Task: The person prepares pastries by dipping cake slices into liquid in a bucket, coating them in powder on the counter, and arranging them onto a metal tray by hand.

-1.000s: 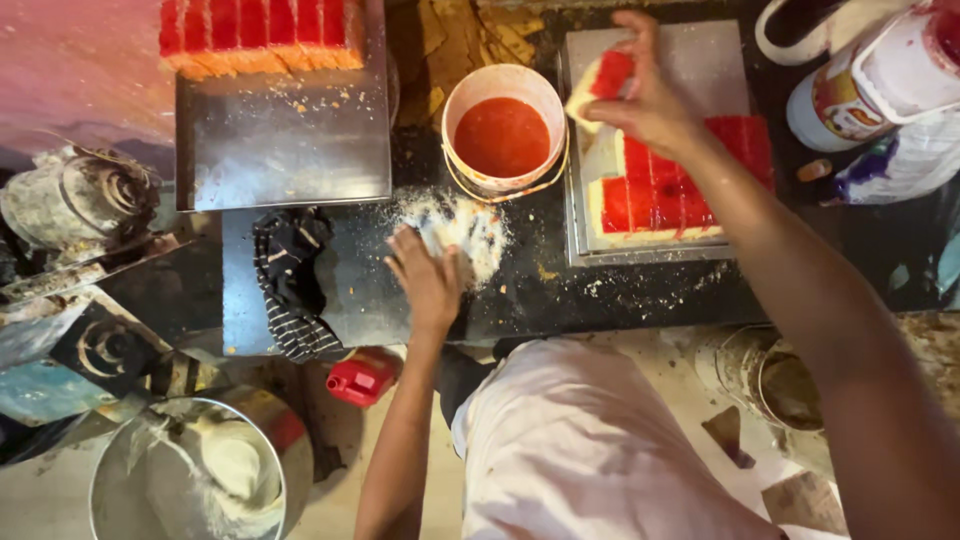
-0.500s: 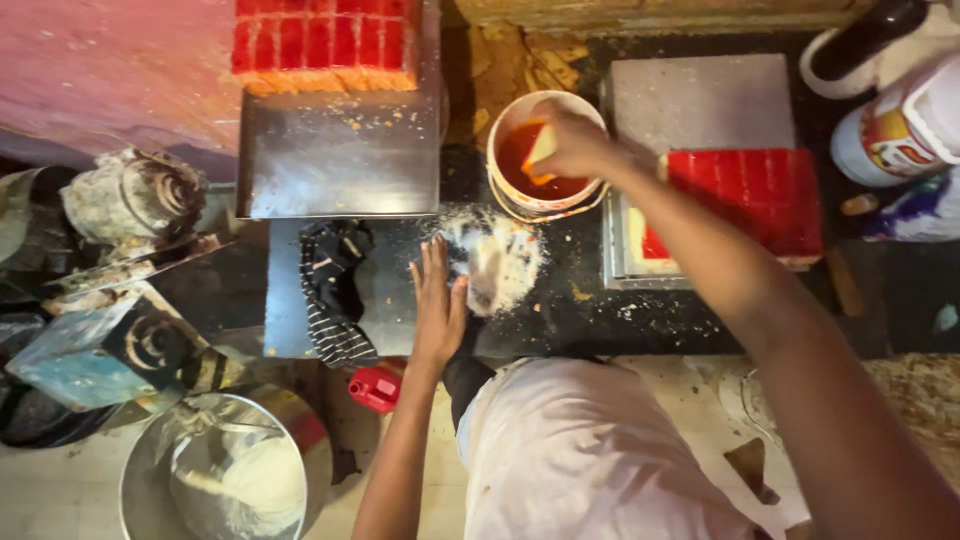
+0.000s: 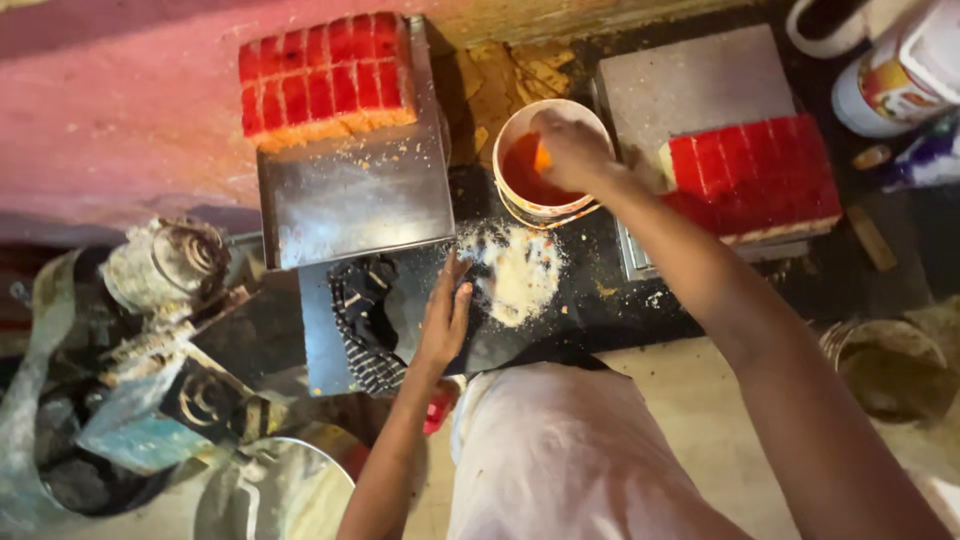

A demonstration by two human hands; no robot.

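Observation:
My right hand (image 3: 572,148) reaches into a white bucket (image 3: 512,128) of red-orange liquid and holds a small yellow-orange cake piece at the liquid's surface. My left hand (image 3: 446,318) lies flat, fingers apart, on the dark counter beside a heap of white crumbs (image 3: 520,272). To the right, a metal tray (image 3: 690,80) carries a block of red-topped cake squares (image 3: 755,175). A second metal tray (image 3: 350,205) at the left carries another slab of red-topped squares (image 3: 325,80) at its far end.
A striped dark cloth (image 3: 365,320) lies by my left hand. Metal cans and scrap (image 3: 165,270) crowd the left side, with a steel bowl (image 3: 275,490) below. Containers (image 3: 890,70) stand top right, a brown bucket (image 3: 890,365) lower right. A pink wall (image 3: 120,110) lies behind.
My right hand carried a cake piece from the right tray leftward and lowered it into the bucket. My left hand stayed on the counter by the crumbs. The camera view shifted.

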